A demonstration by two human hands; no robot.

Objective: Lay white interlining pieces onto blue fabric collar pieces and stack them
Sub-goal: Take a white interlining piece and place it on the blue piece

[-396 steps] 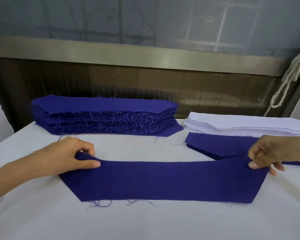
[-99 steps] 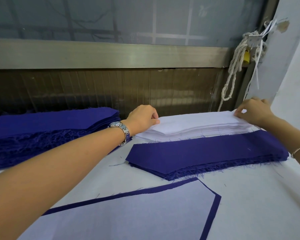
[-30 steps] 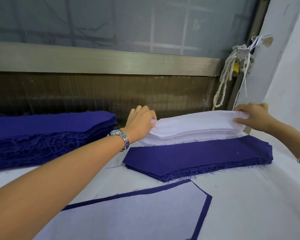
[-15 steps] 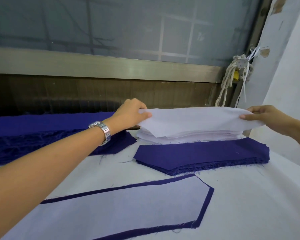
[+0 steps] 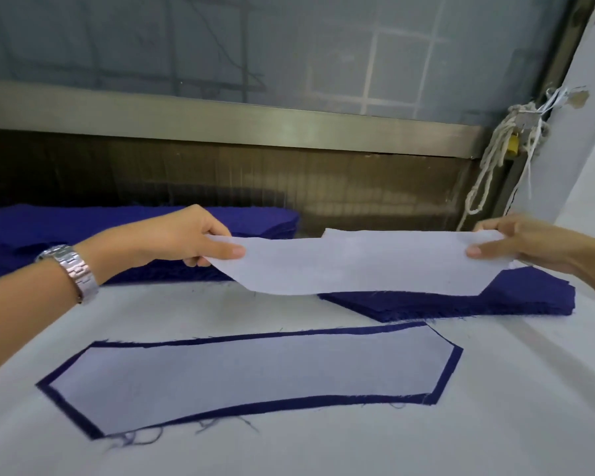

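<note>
On the white surface (image 5: 495,424) lies a blue fabric collar piece (image 5: 447,374) covered by a white interlining piece (image 5: 248,376), and beyond it the left hand (image 5: 182,240) and right hand (image 5: 519,242) pinch in their fingers (image 5: 227,250) the ends of another white interlining sheet (image 5: 368,262), aloft over a low blue fabric stack (image 5: 516,300).

The bench (image 5: 323,448) is covered in white cloth. Toward its near side a blue collar piece (image 5: 73,411) lies flat. A white interlining (image 5: 248,376) lies on it, leaving only a narrow blue border showing (loose threads trail from the near edge). Further back on the right sits a low blue stack (image 5: 529,297), and at the far left a taller blue stack (image 5: 49,228).
</note>
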